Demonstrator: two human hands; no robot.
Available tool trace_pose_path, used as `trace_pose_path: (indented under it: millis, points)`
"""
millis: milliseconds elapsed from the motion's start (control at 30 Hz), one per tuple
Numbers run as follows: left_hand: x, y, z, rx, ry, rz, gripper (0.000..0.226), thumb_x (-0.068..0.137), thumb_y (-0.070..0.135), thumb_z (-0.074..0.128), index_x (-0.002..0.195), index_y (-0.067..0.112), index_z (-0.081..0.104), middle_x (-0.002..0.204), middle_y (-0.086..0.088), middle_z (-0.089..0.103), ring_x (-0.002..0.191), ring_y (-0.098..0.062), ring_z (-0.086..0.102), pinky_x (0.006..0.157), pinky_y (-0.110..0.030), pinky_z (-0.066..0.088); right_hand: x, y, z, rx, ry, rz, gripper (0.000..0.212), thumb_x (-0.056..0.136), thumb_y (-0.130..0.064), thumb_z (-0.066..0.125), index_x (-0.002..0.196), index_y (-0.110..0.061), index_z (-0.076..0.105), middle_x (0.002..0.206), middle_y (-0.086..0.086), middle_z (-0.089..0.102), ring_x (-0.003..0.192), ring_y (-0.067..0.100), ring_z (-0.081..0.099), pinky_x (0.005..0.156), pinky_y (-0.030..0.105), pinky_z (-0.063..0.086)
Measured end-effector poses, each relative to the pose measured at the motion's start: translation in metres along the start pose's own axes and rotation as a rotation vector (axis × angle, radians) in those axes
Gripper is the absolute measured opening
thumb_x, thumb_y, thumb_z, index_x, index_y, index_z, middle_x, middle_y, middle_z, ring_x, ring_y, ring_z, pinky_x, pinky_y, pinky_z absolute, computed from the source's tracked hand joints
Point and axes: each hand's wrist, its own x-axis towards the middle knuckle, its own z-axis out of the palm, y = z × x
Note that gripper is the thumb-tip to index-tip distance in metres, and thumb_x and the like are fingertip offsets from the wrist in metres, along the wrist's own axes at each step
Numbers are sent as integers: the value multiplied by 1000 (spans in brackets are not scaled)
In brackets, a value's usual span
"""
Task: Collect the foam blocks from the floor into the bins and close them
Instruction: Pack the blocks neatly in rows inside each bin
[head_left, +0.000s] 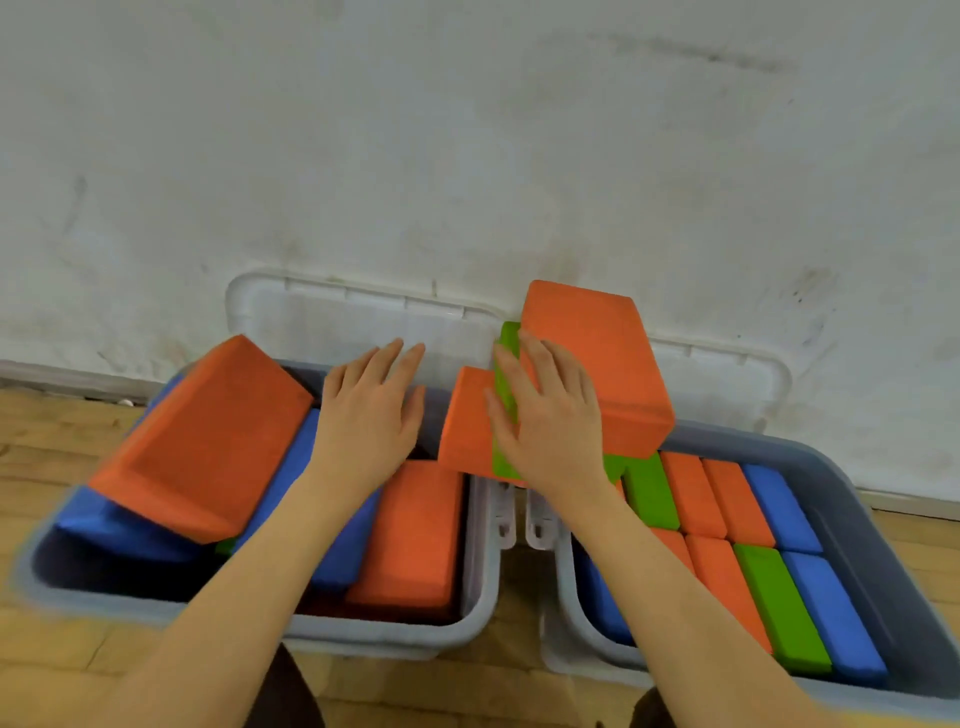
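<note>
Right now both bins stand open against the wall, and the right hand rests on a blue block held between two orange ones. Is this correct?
Not quite: the head view shows the right hand on a green block, not blue. It sits between two orange blocks, and both bins stand open.

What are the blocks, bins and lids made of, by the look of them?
Blocks: likely foam, with a matte, faintly grainy skin and soft rounded edges. Bins: probably grey moulded plastic, smooth with rounded rims. Lids: translucent whitish plastic, ribbed near the edge.
</note>
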Motion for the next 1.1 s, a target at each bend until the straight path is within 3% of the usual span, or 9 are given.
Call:
trace_pose_path:
  millis: [267, 367, 500, 600, 700, 800, 933, 1033, 1100]
  points:
    - [-58, -130, -30, 173, -37, -236, 53, 81, 36, 44, 126, 11, 58, 133, -14, 54, 120, -38, 51, 91, -53, 39, 4, -109, 86, 255, -343, -108, 49, 86, -42, 44, 121, -13, 62, 120, 10, 63, 99, 31, 62, 79, 40, 51]
    - [-89, -172, -30, 239, -108, -324, 63, 81, 44, 43, 136, 14, 48, 145, -13, 41, 129, -43, 39, 95, -59, 33, -11, -136, 123, 317, -533, -156, 61, 85, -51, 39, 127, -11, 58, 125, 11, 60, 102, 33, 61, 80, 43, 51]
    - [-121, -207, -15, 202, -183, -474, 83, 84, 44, 61, 150, 20, 17, 157, -5, 12, 141, -39, 13, 106, -59, 18, -37, -157, 165, 323, -781, -150, 72, 86, -59, 52, 142, -16, 41, 147, 9, 40, 127, 33, 44, 102, 44, 36]
    - [-128, -218, -5, 159, -130, -421, 93, 78, 41, 69, 150, 24, 15, 156, -4, 14, 140, -41, 16, 103, -63, 24, -55, -172, 189, 304, -917, -135, 92, 78, -67, 57, 149, -21, 23, 157, 5, 19, 141, 27, 24, 113, 43, 21]
    - [-132, -228, -1, 122, -108, -400, 99, 71, 47, 74, 148, 36, 14, 156, -9, 5, 138, -41, 18, 101, -65, 26, -73, -186, 202, 273, -1024, -78, 115, 67, -73, 62, 152, -21, 4, 159, 6, 0, 145, 28, 9, 114, 53, 15]
    - [-136, -235, 2, 103, -130, -415, 105, 60, 53, 79, 142, 51, 13, 156, -6, 6, 136, -43, 22, 100, -68, 27, -84, -190, 206, 290, -1023, -42, 114, 70, -69, 64, 151, -23, -1, 159, 5, -5, 145, 30, 1, 112, 55, 20]
    - [-128, -232, 4, 43, -3, -367, 93, 58, 44, 84, 137, 40, 36, 147, -12, 30, 119, -46, 41, 94, -61, 39, -87, -176, 198, 432, -939, -9, 93, 81, -61, 57, 151, -30, 4, 159, 4, 2, 146, 29, 6, 106, 54, 34]
    - [-118, -224, 3, 28, 88, -341, 75, 67, 46, 77, 133, 33, 45, 142, -14, 37, 111, -44, 47, 89, -58, 44, -85, -159, 182, 491, -768, -62, 74, 85, -64, 39, 147, -45, 4, 159, 3, 6, 140, 28, 28, 81, 42, 53]
    - [-110, -217, 4, 19, 105, -343, 67, 73, 55, 66, 133, 35, 45, 141, -12, 38, 109, -42, 48, 86, -56, 45, -82, -147, 174, 480, -711, -98, 64, 89, -57, 36, 143, -56, 1, 159, 2, 3, 131, 30, 39, 67, 37, 54]
